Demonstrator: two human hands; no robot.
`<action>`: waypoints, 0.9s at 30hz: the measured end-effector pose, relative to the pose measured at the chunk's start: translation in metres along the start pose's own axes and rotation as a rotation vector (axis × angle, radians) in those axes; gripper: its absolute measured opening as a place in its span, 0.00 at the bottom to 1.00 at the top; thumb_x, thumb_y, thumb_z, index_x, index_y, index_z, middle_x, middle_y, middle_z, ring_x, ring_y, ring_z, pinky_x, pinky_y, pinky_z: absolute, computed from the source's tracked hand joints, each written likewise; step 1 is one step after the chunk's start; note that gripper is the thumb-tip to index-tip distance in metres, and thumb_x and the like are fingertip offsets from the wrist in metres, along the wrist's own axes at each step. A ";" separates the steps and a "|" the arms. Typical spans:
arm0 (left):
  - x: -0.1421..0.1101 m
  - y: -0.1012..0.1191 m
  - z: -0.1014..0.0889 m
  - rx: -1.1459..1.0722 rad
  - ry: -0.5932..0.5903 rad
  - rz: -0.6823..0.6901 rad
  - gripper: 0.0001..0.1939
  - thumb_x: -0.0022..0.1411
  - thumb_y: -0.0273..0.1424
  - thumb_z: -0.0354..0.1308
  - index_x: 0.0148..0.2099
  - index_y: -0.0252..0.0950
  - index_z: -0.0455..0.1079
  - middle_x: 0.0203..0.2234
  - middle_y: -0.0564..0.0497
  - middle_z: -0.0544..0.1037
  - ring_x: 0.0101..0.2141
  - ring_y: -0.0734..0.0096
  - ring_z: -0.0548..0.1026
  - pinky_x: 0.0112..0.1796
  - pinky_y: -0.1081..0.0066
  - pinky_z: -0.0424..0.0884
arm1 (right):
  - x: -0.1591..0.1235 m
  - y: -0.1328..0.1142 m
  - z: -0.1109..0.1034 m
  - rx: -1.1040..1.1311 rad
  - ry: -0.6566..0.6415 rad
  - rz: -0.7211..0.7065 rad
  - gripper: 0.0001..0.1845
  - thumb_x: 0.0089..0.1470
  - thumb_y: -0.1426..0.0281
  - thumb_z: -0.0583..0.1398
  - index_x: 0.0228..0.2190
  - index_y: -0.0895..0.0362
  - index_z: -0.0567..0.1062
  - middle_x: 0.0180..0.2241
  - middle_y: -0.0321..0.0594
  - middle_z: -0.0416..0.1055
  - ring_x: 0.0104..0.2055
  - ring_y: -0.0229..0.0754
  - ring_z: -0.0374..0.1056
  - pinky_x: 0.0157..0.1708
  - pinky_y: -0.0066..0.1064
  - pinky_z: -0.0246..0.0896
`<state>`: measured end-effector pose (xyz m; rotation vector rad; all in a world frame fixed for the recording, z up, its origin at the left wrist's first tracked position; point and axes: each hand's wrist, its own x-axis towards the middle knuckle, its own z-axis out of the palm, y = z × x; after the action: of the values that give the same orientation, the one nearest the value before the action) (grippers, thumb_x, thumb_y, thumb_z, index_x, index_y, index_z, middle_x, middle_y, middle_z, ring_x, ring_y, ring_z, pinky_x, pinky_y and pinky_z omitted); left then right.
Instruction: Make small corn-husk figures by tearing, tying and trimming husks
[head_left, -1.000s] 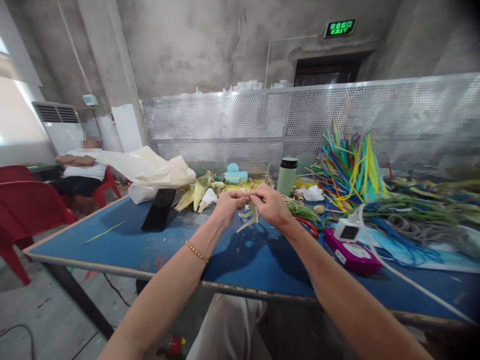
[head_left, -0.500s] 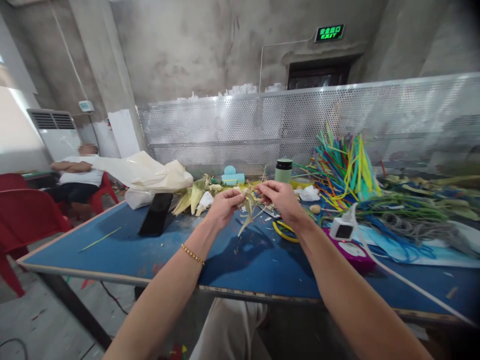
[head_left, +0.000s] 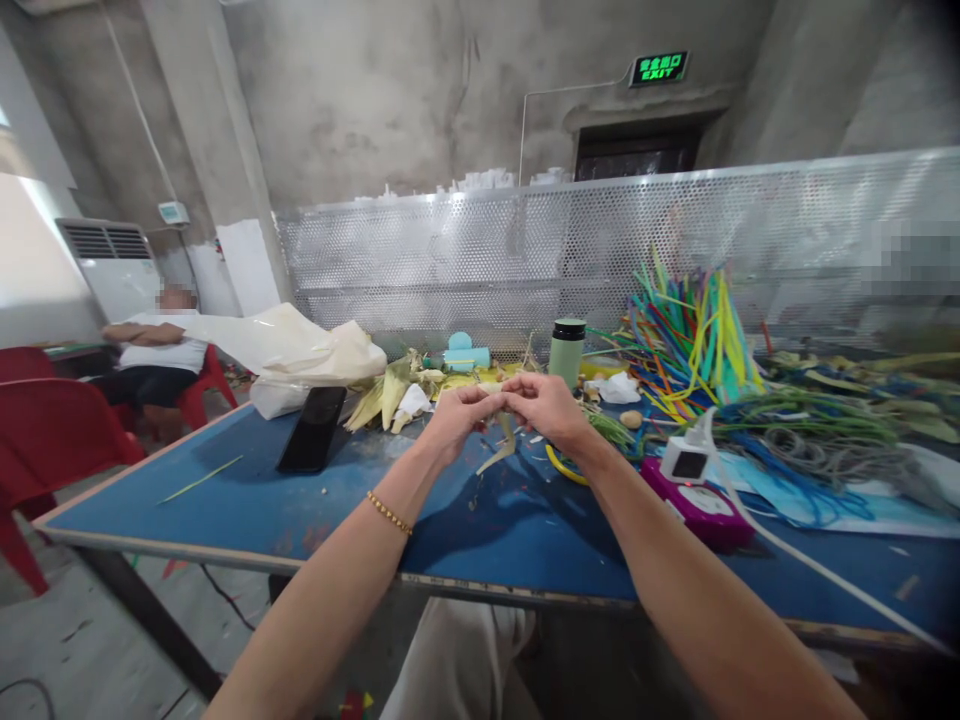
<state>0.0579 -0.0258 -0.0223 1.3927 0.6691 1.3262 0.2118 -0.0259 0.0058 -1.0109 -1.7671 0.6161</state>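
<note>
My left hand (head_left: 459,418) and my right hand (head_left: 546,405) meet above the middle of the blue table (head_left: 360,505). Both are closed, thumbs and fingertips pinched together on a pale green-yellow strip of dried husk (head_left: 501,448). Its curled end hangs below the fingers; the part between the fingertips is mostly hidden. Behind the hands lie more dried husks (head_left: 391,388) and a crumpled white tissue (head_left: 412,402). A yellow ring-shaped piece (head_left: 564,466) rests below my right wrist.
A black phone (head_left: 312,430) and a plastic bag (head_left: 315,345) lie left. Further right are a green bottle (head_left: 568,355), colourful strips (head_left: 694,340), a magenta box (head_left: 701,510) with a charger (head_left: 685,458), and tangled cords (head_left: 802,430). A person (head_left: 161,350) sits far left.
My right hand has moved left and closed in on my left hand, so the fingertips now meet on the husk strip. The strip's hanging end has shifted slightly.
</note>
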 end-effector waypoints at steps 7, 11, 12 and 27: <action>-0.002 0.006 0.003 -0.133 0.029 -0.118 0.11 0.46 0.31 0.67 0.31 0.29 0.72 0.26 0.47 0.75 0.26 0.72 0.72 0.26 0.69 0.71 | 0.001 0.003 0.001 -0.117 -0.001 -0.073 0.08 0.48 0.67 0.60 0.30 0.60 0.75 0.23 0.39 0.74 0.21 0.36 0.66 0.19 0.26 0.60; -0.001 0.006 0.001 -0.156 0.028 -0.132 0.09 0.46 0.28 0.66 0.31 0.28 0.73 0.26 0.47 0.75 0.24 0.74 0.70 0.26 0.68 0.73 | 0.003 0.006 0.000 -0.142 -0.010 -0.114 0.10 0.50 0.65 0.60 0.31 0.59 0.76 0.23 0.40 0.74 0.22 0.37 0.66 0.20 0.27 0.59; -0.001 0.006 0.000 -0.153 0.025 -0.132 0.09 0.46 0.29 0.66 0.31 0.29 0.74 0.26 0.48 0.74 0.24 0.76 0.69 0.26 0.69 0.72 | 0.003 0.006 0.000 -0.144 -0.008 -0.120 0.11 0.50 0.65 0.60 0.31 0.59 0.76 0.23 0.40 0.74 0.22 0.37 0.65 0.21 0.27 0.59; 0.000 0.005 0.001 0.000 -0.063 -0.025 0.12 0.44 0.32 0.69 0.27 0.27 0.73 0.22 0.51 0.73 0.24 0.75 0.71 0.31 0.67 0.74 | 0.005 0.000 -0.015 -0.324 -0.046 -0.398 0.13 0.56 0.69 0.54 0.29 0.58 0.78 0.36 0.46 0.74 0.39 0.43 0.67 0.41 0.33 0.59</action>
<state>0.0578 -0.0279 -0.0179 1.4159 0.6426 1.2573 0.2240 -0.0220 0.0145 -0.8227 -2.0783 0.1050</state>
